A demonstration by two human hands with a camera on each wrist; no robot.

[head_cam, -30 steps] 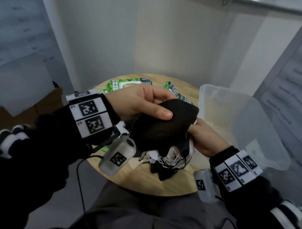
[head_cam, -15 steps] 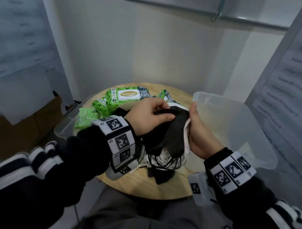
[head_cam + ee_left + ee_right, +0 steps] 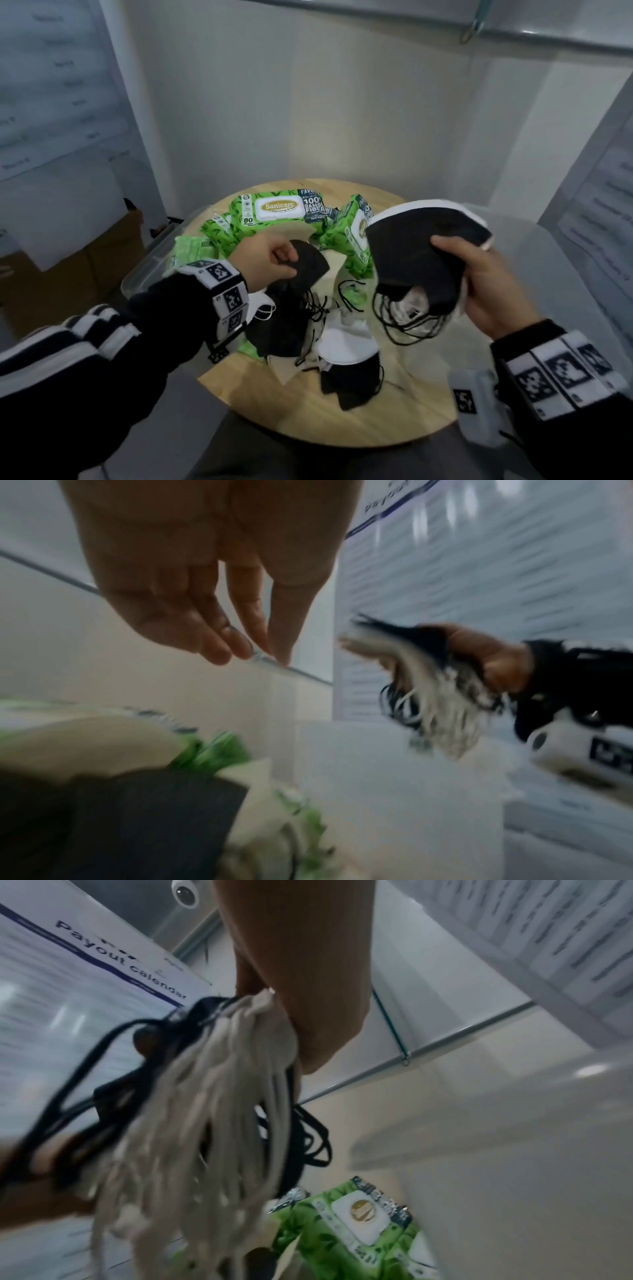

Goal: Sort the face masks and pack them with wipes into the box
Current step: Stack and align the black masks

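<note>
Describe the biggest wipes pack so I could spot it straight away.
Start at the round wooden table. At its far edge lies the large green wipes pack, behind the loose masks. Unlike its neighbours, it faces up fully, showing a white lid reading Sanicare.

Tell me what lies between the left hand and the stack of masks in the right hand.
In the head view, a green wipes pack sits behind the gap between left hand and mask stack.
</note>
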